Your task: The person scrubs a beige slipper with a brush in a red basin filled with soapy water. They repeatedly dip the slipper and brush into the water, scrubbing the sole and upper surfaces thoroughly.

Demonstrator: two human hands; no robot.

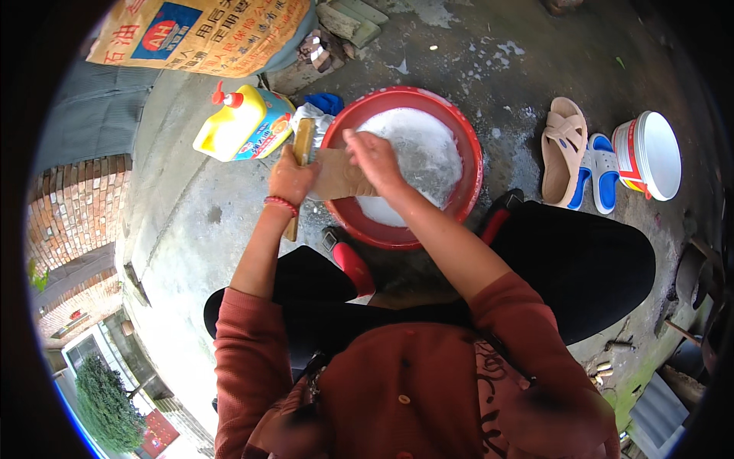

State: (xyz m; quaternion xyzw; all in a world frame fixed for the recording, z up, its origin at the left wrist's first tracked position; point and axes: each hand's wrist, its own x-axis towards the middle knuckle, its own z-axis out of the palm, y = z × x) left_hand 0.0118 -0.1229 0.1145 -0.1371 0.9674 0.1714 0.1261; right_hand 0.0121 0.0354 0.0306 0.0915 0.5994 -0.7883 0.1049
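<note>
My left hand (293,176) is closed around a long wooden scrubbing brush (303,138), with pale bristles along its right side. A flat brown piece (336,174) lies against the brush and reaches over the left rim of the red basin (475,172); its kind is unclear. Just above its right end is my right hand (375,159), fingers stretched and apart, with nothing visible in them. White suds and cloudy water (413,153) fill the basin, which sits on the ground in front of my knees.
Left of the basin are a yellow pump bottle (245,126) and a bundled white cloth (310,116) with a blue item (325,103). On the right stand a beige sandal (562,157), white-and-blue slippers (604,172) and a white bucket (657,155). A printed sack (206,38) is at far left.
</note>
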